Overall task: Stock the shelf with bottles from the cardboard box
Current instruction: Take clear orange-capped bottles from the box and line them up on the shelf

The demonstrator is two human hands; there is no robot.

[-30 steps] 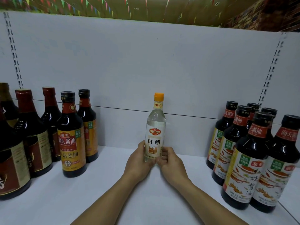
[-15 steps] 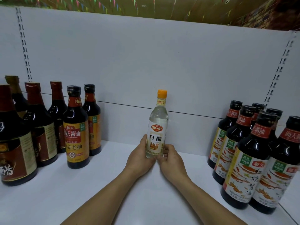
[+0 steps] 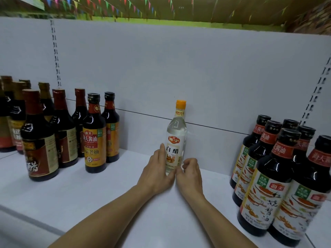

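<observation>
The clear bottle point(image 3: 176, 140) stands upright on the shelf point(image 3: 100, 197) near the back panel point(image 3: 179, 68), between two groups of dark bottles point(image 3: 94, 138); the left grip point(image 3: 157, 169) wraps its lower body, thumb up its front; the right grip point(image 3: 190, 173) curls at its base, and whether it pinches I cannot tell. This bottle looks all but placed; the cardboard box is out of view, so what remains is unknown.

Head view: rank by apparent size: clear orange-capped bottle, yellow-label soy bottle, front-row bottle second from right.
1. front-row bottle second from right, though it is nearest the camera.
2-3. yellow-label soy bottle and clear orange-capped bottle: look alike, unranked.
</observation>
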